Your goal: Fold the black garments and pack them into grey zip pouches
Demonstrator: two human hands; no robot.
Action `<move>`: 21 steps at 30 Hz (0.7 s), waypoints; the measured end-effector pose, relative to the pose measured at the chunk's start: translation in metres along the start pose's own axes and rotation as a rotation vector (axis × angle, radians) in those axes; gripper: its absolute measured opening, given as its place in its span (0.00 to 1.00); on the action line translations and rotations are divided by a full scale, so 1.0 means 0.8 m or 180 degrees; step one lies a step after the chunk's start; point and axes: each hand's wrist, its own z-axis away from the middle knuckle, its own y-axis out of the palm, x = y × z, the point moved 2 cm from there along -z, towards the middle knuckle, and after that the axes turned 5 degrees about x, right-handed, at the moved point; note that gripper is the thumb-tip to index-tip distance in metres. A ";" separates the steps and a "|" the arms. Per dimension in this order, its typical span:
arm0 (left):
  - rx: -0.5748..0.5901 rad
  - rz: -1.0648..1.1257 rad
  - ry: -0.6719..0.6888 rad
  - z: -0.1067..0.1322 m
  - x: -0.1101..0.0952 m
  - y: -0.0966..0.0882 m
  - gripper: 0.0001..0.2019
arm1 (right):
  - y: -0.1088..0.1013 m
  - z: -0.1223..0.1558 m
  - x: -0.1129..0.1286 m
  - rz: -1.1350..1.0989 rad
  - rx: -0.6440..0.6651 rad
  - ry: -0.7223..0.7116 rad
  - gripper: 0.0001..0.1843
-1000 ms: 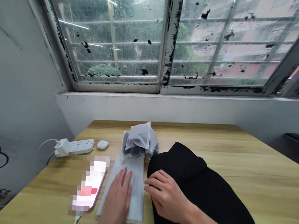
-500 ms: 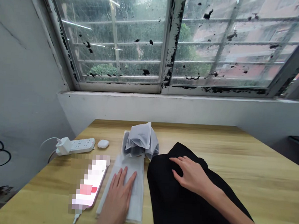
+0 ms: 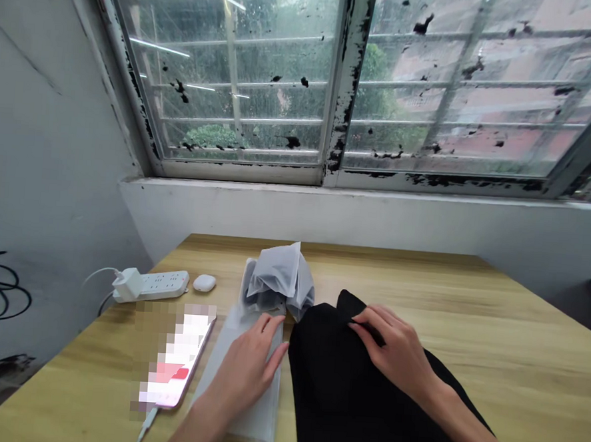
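Note:
A black piece of cloth [image 3: 335,397], possibly a garment, lies spread over the front of the table with its top edge bunched. My right hand [image 3: 400,351] pinches that top edge between thumb and fingers. To its left, my left hand [image 3: 249,361] is over a flat, frosted plastic bag [image 3: 250,425], thumb and fingers apart, with nothing in it. Its fingertips point towards the cloth without reaching it. Behind the flat bag sits a crumpled, frosted bag [image 3: 277,273]; what it contains, if anything, cannot be made out.
Left of the bags lies a lit phone [image 3: 192,355], partly blurred out, with a white cable [image 3: 147,425] plugged in. A white earbud case [image 3: 204,283] and a power strip [image 3: 164,284] with a charger are behind it. A low wall and window [image 3: 233,97] border the wooden table [image 3: 518,348].
My left hand has lifted from lying flat on the bag and turned rightward. My right hand has gone from resting open on the cloth to pinching its top edge.

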 end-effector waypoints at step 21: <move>-0.0336 0.1358 0.0267 -0.041 -0.030 0.008 0.04 | -0.048 -0.003 0.009 -0.0641 -0.0820 0.0265 0.06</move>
